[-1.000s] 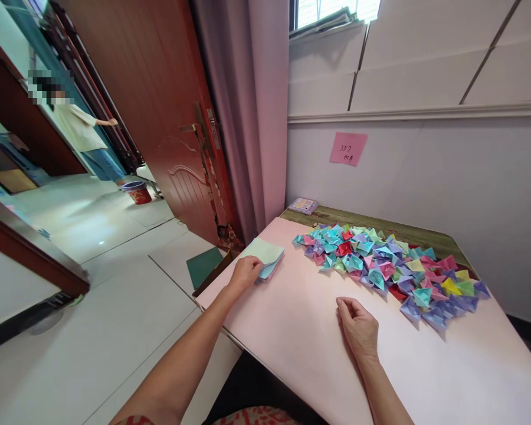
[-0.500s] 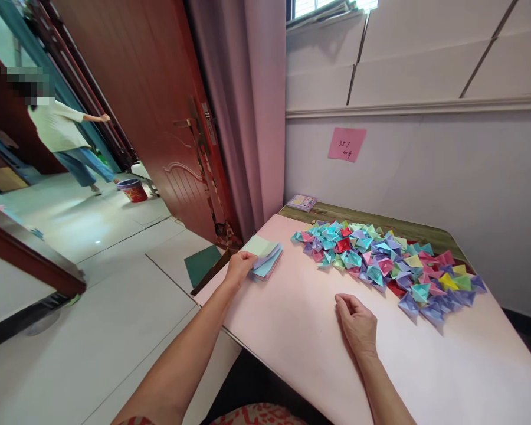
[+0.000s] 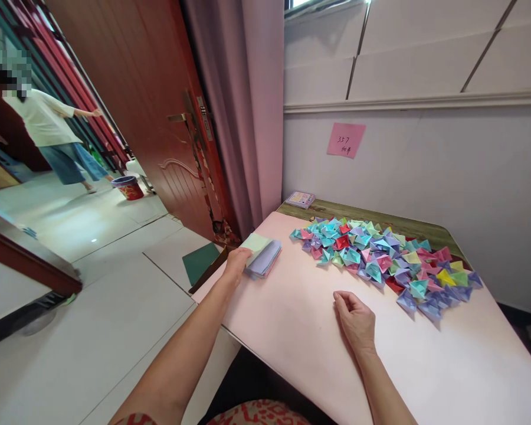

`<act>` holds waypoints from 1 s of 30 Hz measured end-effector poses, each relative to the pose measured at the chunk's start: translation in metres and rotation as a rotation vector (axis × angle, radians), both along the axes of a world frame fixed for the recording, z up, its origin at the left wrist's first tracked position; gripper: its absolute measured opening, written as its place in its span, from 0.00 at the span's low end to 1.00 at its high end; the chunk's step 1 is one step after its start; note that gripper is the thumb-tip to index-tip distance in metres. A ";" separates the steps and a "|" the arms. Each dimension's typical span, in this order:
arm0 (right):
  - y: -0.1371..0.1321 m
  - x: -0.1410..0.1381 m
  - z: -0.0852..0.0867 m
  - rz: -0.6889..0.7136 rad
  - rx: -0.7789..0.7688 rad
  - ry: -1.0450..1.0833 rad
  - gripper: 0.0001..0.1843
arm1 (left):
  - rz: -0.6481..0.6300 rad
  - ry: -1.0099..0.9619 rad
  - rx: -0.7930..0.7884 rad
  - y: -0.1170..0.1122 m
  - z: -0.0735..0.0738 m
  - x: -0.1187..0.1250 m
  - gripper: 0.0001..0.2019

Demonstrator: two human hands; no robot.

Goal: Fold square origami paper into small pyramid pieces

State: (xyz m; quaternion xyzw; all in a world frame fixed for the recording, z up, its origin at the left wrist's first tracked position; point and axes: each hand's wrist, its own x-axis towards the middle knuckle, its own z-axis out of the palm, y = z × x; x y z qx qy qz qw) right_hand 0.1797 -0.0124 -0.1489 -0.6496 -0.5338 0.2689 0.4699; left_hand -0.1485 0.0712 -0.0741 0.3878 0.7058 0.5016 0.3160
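Green sheet (image 3: 256,241) farther off stack (image 3: 266,262), near table edge (image 3: 206,291)

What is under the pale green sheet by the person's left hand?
Beneath the pale green sheet, a lilac surface shows, with blue and pink edges of the paper stack. The left hand covers one side; the lower sheets' faces and the tabletop directly underneath cannot be seen.

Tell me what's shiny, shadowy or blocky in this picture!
Head view: bright glare on the tiled floor; head view: the far person has square blocks over the head; head view: the folded papers cast small shadows on the pink table.
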 end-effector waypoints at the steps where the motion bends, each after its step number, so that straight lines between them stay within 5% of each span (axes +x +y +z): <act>1: 0.000 0.000 0.000 0.000 -0.003 0.000 0.23 | 0.009 0.004 0.005 0.000 0.001 0.000 0.07; 8: -0.001 -0.002 0.002 -0.001 0.008 0.010 0.22 | -0.063 0.126 0.195 -0.024 0.023 0.030 0.06; 14: -0.005 -0.006 0.014 -0.004 0.131 -0.093 0.42 | -0.793 0.386 0.468 -0.066 0.013 0.095 0.10; 18: -0.008 0.006 0.015 0.126 0.191 -0.224 0.39 | -1.045 0.280 0.448 -0.088 -0.009 0.112 0.11; 24: -0.007 0.024 0.017 0.378 0.095 -0.330 0.15 | -0.901 -0.008 0.246 -0.094 -0.026 0.107 0.05; 30: -0.007 0.014 0.020 0.267 0.050 -0.432 0.16 | -0.353 0.176 0.392 -0.094 -0.042 0.114 0.16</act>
